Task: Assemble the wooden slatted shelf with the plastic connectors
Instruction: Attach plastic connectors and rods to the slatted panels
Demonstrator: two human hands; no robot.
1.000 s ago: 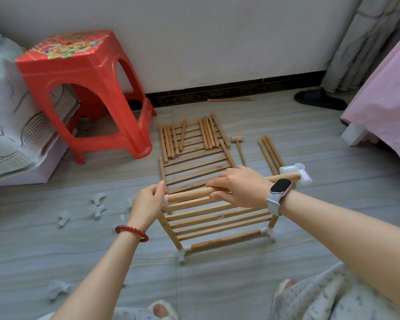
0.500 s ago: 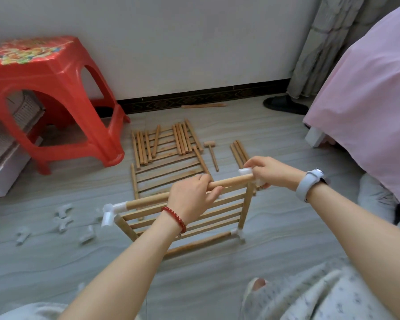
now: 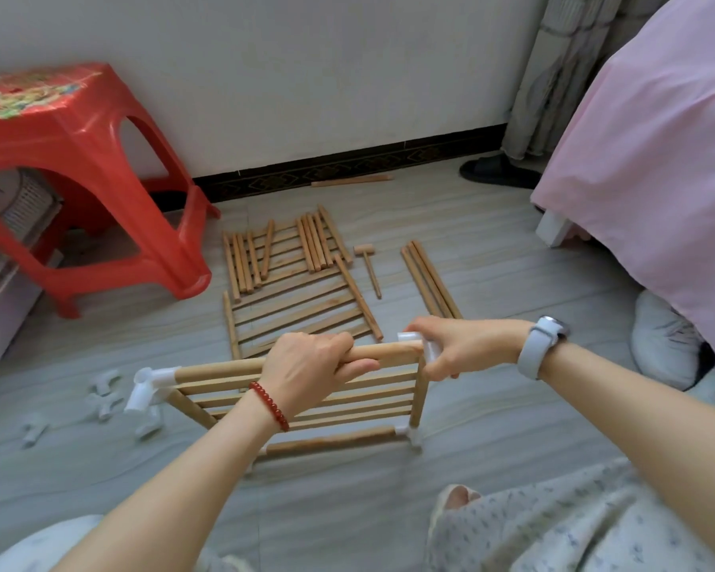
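A wooden slatted shelf panel (image 3: 347, 402) stands tilted on the floor in front of me, with white plastic connectors on its corners. My left hand (image 3: 306, 369) grips the round top rail (image 3: 219, 370) near its middle. My right hand (image 3: 459, 348) holds the white connector (image 3: 413, 339) at the rail's right end. Another connector (image 3: 147, 386) caps the left end. A second slatted panel (image 3: 302, 311) lies flat behind, under loose wooden rods (image 3: 277, 253).
A small wooden mallet (image 3: 370, 268) and three long rods (image 3: 430, 278) lie on the floor. Loose white connectors (image 3: 104, 396) are scattered at the left. A red plastic stool (image 3: 79, 175) stands at the left, a pink-covered bed (image 3: 657, 158) at the right.
The view has swung left. My left hand slid from the rail's left end to its middle, and my right hand went from the middle to the right-end connector.
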